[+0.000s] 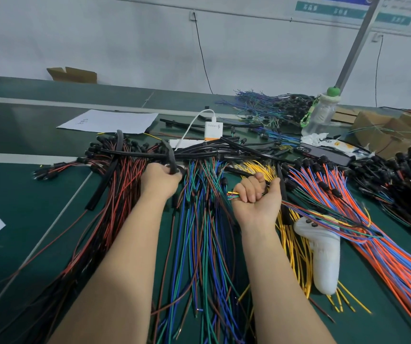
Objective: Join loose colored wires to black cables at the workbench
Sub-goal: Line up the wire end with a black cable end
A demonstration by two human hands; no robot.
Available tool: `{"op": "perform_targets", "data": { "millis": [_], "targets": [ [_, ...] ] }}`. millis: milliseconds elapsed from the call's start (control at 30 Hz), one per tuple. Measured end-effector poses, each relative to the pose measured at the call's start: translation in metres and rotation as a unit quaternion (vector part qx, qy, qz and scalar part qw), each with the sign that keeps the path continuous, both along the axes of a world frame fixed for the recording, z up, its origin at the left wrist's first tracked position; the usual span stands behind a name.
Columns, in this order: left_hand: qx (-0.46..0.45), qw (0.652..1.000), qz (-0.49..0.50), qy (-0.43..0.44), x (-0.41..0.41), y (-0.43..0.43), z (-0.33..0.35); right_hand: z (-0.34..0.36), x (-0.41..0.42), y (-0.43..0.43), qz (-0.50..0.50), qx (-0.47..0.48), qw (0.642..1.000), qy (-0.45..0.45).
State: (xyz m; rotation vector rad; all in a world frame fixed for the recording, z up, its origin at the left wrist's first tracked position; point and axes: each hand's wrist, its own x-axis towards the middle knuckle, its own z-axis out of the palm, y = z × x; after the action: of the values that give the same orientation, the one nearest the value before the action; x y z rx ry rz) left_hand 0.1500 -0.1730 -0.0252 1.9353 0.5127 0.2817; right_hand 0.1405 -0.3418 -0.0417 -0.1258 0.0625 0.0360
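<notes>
Matt green workbench mat [38,219]; smooth, plastic-coated colored wires [199,244]; matt black cables [199,151]; white paper sheet [110,121]; clear plastic bottle [319,115]; brown cardboard box [71,74].

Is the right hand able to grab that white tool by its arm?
Probably not yet: the right hand is full, gripping colored wires. The white tool lies close by, with a few wires across its top.

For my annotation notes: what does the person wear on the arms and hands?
Nothing is worn. The left hand and right hand have no gloves, and no watch or bracelet at the wrists. The left forearm and right forearm show no sleeve.
</notes>
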Motion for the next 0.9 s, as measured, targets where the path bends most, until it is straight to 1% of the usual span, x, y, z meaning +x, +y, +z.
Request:
{"op": "perform_targets", "data": {
  "millis": [33, 67, 100, 133, 167, 233, 300, 367, 467, 567, 633, 767, 900],
  "targets": [
    [-0.135, 0.99, -0.005, -0.044, -0.003, -0.004, 0.006, 0.0, 0.0, 0.0, 0.002, -0.003, 1.0, -0.001],
    [-0.259, 0.962, -0.014, -0.089, -0.006, -0.01, 0.011, 0.0, 0.0, 0.0, 0.005, -0.008, 1.0, -0.001],
    [-0.359, 0.923, -0.032, -0.132, -0.01, -0.017, 0.016, 0.0, 0.0, 0.0, 0.01, -0.015, 1.0, 0.0],
    [-0.43, 0.886, -0.052, -0.168, -0.013, -0.024, 0.019, 0.0, 0.0, 0.0, 0.015, -0.026, 1.0, 0.001],
    [-0.478, 0.854, -0.069, -0.194, -0.015, -0.032, 0.02, 0.0, 0.001, 0.001, 0.02, -0.042, 0.999, 0.003],
    [-0.536, 0.811, -0.092, -0.215, -0.017, -0.046, 0.015, 0.0, 0.001, 0.002, 0.027, -0.08, 0.996, 0.006],
    [-0.57, 0.788, -0.087, -0.213, -0.018, -0.054, 0.001, 0.001, 0.002, 0.004, 0.031, -0.124, 0.992, 0.016],
    [-0.583, 0.782, -0.072, -0.207, -0.019, -0.055, -0.013, 0.001, 0.003, 0.007, 0.039, -0.173, 0.984, 0.033],
    [-0.58, 0.784, -0.079, -0.208, -0.017, -0.05, -0.025, 0.0, 0.003, 0.011, 0.052, -0.245, 0.966, 0.06],
    [-0.552, 0.801, -0.112, -0.205, -0.017, -0.051, -0.027, 0.001, 0.004, 0.013, 0.032, -0.297, 0.951, 0.081],
    [-0.541, 0.806, -0.128, -0.202, -0.018, -0.052, -0.027, 0.001, 0.005, 0.013, 0.018, -0.323, 0.942, 0.092],
    [-0.55, 0.797, -0.151, -0.196, -0.02, -0.052, -0.026, 0.001, 0.002, 0.014, 0.023, -0.344, 0.935, 0.088],
    [-0.568, 0.788, -0.141, -0.191, -0.02, -0.054, -0.027, 0.001, 0.001, 0.013, 0.017, -0.352, 0.933, 0.07]
  ]
}}
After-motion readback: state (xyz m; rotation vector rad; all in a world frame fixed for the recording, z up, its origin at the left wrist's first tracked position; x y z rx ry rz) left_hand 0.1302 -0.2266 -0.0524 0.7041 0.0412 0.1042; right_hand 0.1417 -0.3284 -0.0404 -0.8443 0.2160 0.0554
